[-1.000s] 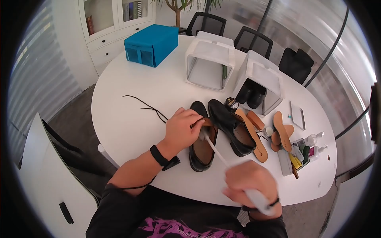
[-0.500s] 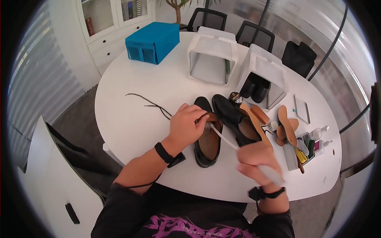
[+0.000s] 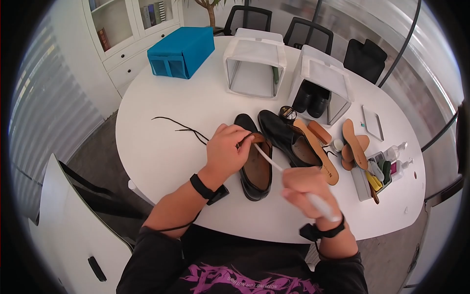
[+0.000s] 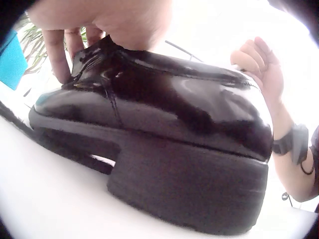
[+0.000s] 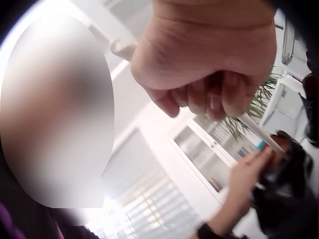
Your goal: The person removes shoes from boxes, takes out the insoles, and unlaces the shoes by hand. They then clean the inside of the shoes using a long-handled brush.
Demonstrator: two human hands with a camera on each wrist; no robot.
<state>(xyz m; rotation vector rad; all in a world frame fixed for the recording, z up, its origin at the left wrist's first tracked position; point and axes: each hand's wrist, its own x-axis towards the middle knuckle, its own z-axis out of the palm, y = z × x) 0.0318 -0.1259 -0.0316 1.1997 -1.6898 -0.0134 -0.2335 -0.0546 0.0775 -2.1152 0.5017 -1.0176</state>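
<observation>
My left hand [image 3: 224,149] pinches the raised tongue of a black leather shoe [image 3: 256,177], whose brown lining shows. The shoe stands on the table with its heel toward me; its glossy side [image 4: 189,109] and thick heel fill the left wrist view. My right hand [image 3: 308,188] grips a long white-handled brush [image 3: 268,159], fingers curled round the handle. The brush slants down into the shoe's opening, its head hidden under the tongue. Just to the right, the matching black shoe [image 3: 279,137] stands untouched.
Tan insoles [image 3: 355,142], a wooden brush [image 3: 319,133] and a round tin [image 3: 288,113] lie right of the shoes. Beyond stand a grey caddy [image 3: 363,186], pump bottles [image 3: 397,159], two white boxes [image 3: 257,46] and a blue box [image 3: 181,51]. Black laces [image 3: 181,126] lie at left.
My right hand has moved closer to the shoe, pushing the brush deeper; its greyish bristles showed at the opening earlier and are now hidden. My left hand keeps hold of the tongue.
</observation>
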